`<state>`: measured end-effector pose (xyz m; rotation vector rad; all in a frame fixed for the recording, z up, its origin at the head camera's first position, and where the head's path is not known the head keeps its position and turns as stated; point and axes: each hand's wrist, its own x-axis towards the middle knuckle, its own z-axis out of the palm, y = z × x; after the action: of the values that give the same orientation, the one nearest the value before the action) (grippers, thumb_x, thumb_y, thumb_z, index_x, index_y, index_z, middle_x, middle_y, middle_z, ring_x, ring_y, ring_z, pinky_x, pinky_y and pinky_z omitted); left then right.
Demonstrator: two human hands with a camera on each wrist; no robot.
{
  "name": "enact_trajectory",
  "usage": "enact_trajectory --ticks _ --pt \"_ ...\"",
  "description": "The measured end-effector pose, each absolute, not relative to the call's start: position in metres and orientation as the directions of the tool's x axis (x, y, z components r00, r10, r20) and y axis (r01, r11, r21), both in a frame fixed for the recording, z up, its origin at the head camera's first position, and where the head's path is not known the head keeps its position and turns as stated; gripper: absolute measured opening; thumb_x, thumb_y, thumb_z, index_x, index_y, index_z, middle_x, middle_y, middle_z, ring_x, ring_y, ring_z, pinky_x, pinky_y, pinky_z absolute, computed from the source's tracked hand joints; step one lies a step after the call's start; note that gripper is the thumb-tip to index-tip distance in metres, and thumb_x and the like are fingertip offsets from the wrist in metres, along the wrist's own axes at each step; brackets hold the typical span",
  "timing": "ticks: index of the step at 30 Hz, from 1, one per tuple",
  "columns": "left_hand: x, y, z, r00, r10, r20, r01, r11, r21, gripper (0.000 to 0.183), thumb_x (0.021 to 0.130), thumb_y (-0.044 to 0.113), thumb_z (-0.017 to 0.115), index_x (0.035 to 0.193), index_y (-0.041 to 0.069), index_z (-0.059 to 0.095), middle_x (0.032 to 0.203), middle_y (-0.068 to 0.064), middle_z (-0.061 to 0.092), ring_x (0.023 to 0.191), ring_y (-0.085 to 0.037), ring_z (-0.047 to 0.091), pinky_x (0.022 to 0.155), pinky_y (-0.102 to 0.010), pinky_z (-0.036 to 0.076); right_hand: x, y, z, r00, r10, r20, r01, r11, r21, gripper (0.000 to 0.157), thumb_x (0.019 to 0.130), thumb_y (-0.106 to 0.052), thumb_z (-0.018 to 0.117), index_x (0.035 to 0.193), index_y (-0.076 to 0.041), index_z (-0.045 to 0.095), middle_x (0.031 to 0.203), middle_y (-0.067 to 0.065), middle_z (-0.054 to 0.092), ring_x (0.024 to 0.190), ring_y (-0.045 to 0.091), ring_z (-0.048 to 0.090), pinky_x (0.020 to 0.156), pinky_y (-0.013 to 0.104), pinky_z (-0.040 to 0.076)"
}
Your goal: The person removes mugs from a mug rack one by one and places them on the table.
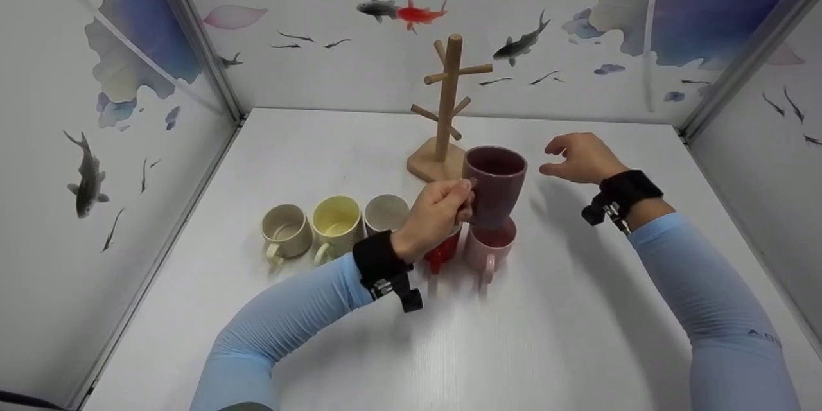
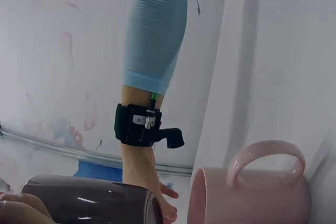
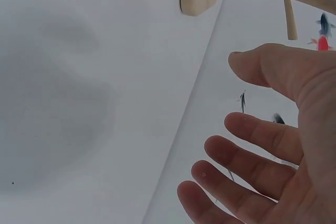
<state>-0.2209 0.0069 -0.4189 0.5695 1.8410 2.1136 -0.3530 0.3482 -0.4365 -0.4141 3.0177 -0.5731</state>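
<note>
In the head view my left hand grips the handle of a dark purple mug, holding it upright above a pink mug. The purple mug shows sideways in the left wrist view, near the pink mug. My right hand is off to the right of the held mug, with nothing in it. Its thumb and fingers are apart and gently bent in the right wrist view. Just behind the purple mug stands a wooden mug tree with bare pegs.
A row of mugs runs left from the pink one: a red mug partly behind my left hand, a whitish mug, a yellow mug and a beige mug. Walls painted with fish enclose the white table.
</note>
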Motion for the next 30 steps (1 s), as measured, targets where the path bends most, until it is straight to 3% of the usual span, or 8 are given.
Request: enact_trajectory --ticks 10,16,20,25,30 --pt "-0.202 0.034 -0.423 -0.884 0.453 0.116 0.026 -0.200 0.979 0.035 0.122 0.014 0.042 0.091 0.008 0.056 0.076 0.002 0.051 0.063 -0.008 0.042 0.056 -0.019 0.035 -0.352 0.358 -0.446 -0.968 -0.250 -0.035 -0.219 0.899 -0.380 0.051 0.101 -0.032 0.079 0.137 0.005 0.073 0.139 0.034 0.073 0.129 0.054 0.069 0.109 0.068 0.056" --pt "-0.196 0.050 -0.430 -0.883 0.453 0.123 0.036 -0.195 0.980 0.030 0.121 0.013 0.046 0.096 0.005 0.059 0.080 0.001 0.059 0.064 -0.012 0.049 0.061 -0.020 0.045 -0.352 0.366 -0.452 -0.964 -0.265 -0.003 -0.245 0.893 -0.377 0.053 0.100 -0.036 0.080 0.131 0.006 0.075 0.132 0.035 0.075 0.122 0.052 0.071 0.105 0.068 0.057" --pt "-0.192 0.058 -0.433 -0.881 0.458 0.121 0.029 -0.203 0.979 0.030 0.121 0.014 0.046 0.096 0.006 0.060 0.081 0.000 0.060 0.065 -0.011 0.051 0.062 -0.020 0.045 -0.355 0.369 -0.456 -0.968 -0.252 0.011 -0.237 0.891 -0.387 0.051 0.098 -0.034 0.080 0.128 0.007 0.076 0.128 0.036 0.076 0.119 0.053 0.072 0.103 0.069 0.058" --pt "-0.184 0.070 -0.435 -0.884 0.442 0.154 0.068 -0.205 0.976 0.031 0.121 0.013 0.048 0.096 -0.002 0.061 0.079 0.001 0.058 0.063 -0.009 0.050 0.061 -0.020 0.044 -0.356 0.370 -0.454 -0.977 -0.213 -0.029 -0.184 0.899 -0.398 0.046 0.095 -0.029 0.079 0.128 0.004 0.077 0.131 0.037 0.074 0.120 0.054 0.071 0.102 0.070 0.058" --pt "-0.175 0.082 -0.439 -0.887 0.431 0.167 0.080 -0.213 0.974 0.030 0.119 0.010 0.052 0.103 -0.011 0.064 0.083 0.000 0.062 0.068 -0.008 0.060 0.068 -0.018 0.056 -0.357 0.370 -0.454 -0.976 -0.212 -0.039 -0.179 0.897 -0.405 0.039 0.100 -0.027 0.075 0.125 0.003 0.078 0.126 0.033 0.077 0.118 0.052 0.071 0.102 0.069 0.057"
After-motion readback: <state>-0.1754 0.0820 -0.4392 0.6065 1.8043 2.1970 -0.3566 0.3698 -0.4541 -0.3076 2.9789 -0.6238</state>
